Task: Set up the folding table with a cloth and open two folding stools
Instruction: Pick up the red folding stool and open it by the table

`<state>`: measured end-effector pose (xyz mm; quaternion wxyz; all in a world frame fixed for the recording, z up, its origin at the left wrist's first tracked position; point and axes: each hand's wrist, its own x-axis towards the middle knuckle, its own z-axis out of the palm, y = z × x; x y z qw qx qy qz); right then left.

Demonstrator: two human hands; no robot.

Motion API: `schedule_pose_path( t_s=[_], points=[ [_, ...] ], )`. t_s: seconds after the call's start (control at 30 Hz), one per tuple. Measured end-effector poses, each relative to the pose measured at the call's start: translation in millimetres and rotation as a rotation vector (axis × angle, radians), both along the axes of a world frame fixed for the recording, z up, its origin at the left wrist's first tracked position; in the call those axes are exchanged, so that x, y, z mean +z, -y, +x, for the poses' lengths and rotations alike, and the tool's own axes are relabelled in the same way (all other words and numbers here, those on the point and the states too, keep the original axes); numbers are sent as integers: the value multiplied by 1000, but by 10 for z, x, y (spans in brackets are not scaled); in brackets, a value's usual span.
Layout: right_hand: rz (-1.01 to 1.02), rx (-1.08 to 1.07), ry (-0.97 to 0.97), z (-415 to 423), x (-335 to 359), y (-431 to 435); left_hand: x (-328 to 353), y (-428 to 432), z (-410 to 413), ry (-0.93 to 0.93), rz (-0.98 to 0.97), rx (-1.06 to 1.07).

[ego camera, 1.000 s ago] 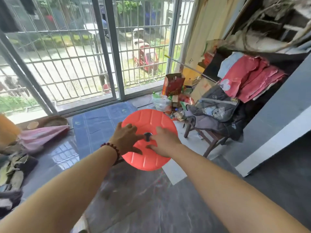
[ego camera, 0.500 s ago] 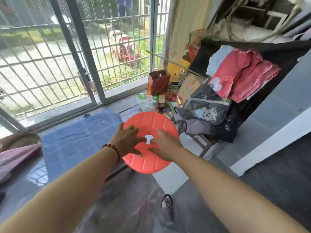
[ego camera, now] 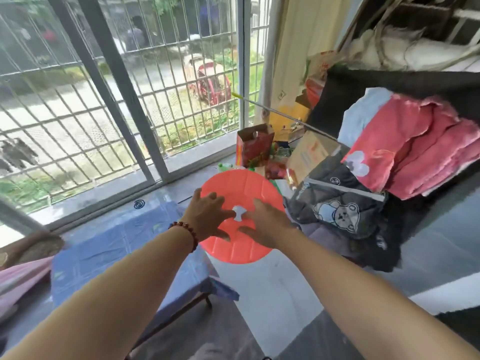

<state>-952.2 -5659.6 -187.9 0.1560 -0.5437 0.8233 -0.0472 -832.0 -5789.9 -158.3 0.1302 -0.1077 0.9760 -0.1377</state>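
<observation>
A round orange-red stool seat point(ego camera: 244, 188) with a small keyhole cut-out at its centre faces up in front of me; its legs are hidden beneath it. My left hand point(ego camera: 207, 216) lies flat on the seat's left half with the fingers spread. Flat on the right half lies my right hand point(ego camera: 265, 224). To the left stands the low folding table, covered by a blue checked cloth point(ego camera: 124, 245) whose corner hangs over the dark table leg point(ego camera: 179, 310).
A barred sliding glass door point(ego camera: 109, 105) fills the back. Right of the stool, clothes and a grey bear-print bag point(ego camera: 335, 203) are heaped on a chair. Boxes and bags point(ego camera: 257, 149) crowd the corner. A pink cloth point(ego camera: 18, 279) lies at far left.
The view swung left and closer, so the cloth-covered table now fills the lower left. Both hands stay flat on the seat, which has shifted a little to the right of the table.
</observation>
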Motion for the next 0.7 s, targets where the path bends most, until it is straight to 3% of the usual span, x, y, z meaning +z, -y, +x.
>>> schedule_pose_path(
  t_s=[0.23, 0.47, 0.7],
  points=[
    [38, -1, 61, -392, -94, 579, -134, 648, -463, 67, 11, -35],
    [142, 19, -43, -956, 76, 1253, -157, 1350, -1033, 0, 28, -76],
    [178, 0, 15, -1402, -34, 1584, -226, 1679, -1466, 10, 44, -102]
  ],
)
